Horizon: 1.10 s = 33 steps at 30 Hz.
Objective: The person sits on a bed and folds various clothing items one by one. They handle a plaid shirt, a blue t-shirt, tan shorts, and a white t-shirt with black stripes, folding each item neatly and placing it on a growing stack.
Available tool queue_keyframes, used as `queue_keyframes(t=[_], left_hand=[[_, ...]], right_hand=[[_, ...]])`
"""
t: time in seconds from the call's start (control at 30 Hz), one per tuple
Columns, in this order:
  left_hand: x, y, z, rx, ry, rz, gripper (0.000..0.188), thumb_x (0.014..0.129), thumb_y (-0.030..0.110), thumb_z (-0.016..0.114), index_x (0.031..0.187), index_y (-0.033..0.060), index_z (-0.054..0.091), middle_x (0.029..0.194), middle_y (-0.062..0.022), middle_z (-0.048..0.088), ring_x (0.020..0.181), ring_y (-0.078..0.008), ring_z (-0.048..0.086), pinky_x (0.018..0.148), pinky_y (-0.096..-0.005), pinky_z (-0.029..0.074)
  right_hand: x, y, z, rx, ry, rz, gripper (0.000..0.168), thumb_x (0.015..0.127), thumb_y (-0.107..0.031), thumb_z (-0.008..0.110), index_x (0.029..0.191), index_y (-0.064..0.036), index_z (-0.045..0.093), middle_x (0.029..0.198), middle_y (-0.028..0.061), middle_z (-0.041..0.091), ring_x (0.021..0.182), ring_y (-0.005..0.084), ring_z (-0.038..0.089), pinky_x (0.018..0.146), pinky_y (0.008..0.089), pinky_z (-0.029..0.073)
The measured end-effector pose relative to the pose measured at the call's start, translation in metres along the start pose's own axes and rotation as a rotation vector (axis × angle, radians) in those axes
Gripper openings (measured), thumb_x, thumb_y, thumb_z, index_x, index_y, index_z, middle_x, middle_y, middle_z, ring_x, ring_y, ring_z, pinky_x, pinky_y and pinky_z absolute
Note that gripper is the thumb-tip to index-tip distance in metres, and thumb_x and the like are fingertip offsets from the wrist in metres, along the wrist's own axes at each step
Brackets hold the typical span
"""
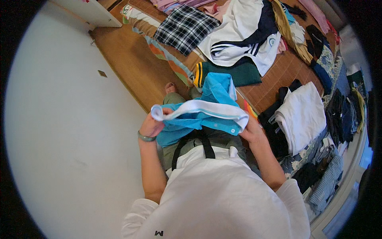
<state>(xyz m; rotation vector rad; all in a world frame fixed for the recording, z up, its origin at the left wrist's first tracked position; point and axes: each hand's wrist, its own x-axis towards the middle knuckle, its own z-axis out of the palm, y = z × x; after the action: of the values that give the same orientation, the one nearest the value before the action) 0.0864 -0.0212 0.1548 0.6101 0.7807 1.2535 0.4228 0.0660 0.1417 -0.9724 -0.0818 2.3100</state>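
Between my two hands a blue garment with a white collar-like band is stretched out above my lap. My left hand, a bangle at its wrist, grips the rolled white end of the band. The other end, beside a placket with snap buttons, is gripped by my right hand. A blue part of the garment reaches forward to a dark green folded garment with yellow stripes on the mat-covered bed. Beyond that lie a black-and-white plaid folded cloth and a white-and-navy garment, loosely spread.
White folded clothing lies on black clothing to my right. More clothes, including a blue checked garment, are heaped along the right side. A white wall stands close on my left, beside a strip of wooden floor. Pink folded cloth lies far ahead.
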Motion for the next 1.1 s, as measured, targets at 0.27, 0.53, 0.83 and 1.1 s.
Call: queue_keyframes(t=[0.27,0.53,0.83,1.1], left_hand=[[-0.04,0.019,0.008,0.396,-0.08,-0.255,0.033,0.076,0.013,0.062,0.106,0.0032,0.055,0.109,-0.0117,0.057,0.1,-0.0184,0.053,0.09,-0.0317,0.04],[0.021,-0.021,0.058,1.015,0.022,-0.151,0.057,0.075,0.023,0.067,0.123,0.0053,0.042,0.119,-0.0135,0.05,0.111,-0.0245,0.046,0.093,-0.0364,0.037],[0.058,-0.061,0.086,1.456,-0.112,0.25,0.045,0.068,0.007,0.064,0.11,0.0065,0.048,0.098,-0.0148,0.052,0.091,-0.0315,0.051,0.078,-0.0395,0.038],[0.044,-0.049,0.077,1.036,0.019,0.166,0.008,0.079,0.003,0.043,0.086,0.0039,0.046,0.076,-0.0101,0.049,0.065,-0.0238,0.05,0.056,-0.0325,0.04]], right_hand=[[-0.022,-0.008,0.019,-0.14,-0.003,-0.15,0.022,0.091,-0.022,0.044,0.103,-0.005,0.048,0.102,0.0098,0.058,0.094,0.0202,0.058,0.084,0.0359,0.048],[-0.023,0.004,0.023,-0.216,-0.056,-0.066,0.015,0.091,-0.024,0.044,0.096,-0.01,0.049,0.097,0.0066,0.059,0.088,0.0191,0.059,0.075,0.0341,0.048],[-0.029,-0.003,0.027,-0.244,0.019,-0.119,0.017,0.091,-0.023,0.043,0.098,-0.009,0.048,0.096,0.0064,0.058,0.088,0.0192,0.059,0.075,0.0339,0.048],[-0.019,-0.005,0.031,-0.254,-0.04,-0.226,0.03,0.089,-0.023,0.047,0.114,-0.007,0.044,0.112,0.0118,0.052,0.098,0.0196,0.055,0.082,0.035,0.045]])
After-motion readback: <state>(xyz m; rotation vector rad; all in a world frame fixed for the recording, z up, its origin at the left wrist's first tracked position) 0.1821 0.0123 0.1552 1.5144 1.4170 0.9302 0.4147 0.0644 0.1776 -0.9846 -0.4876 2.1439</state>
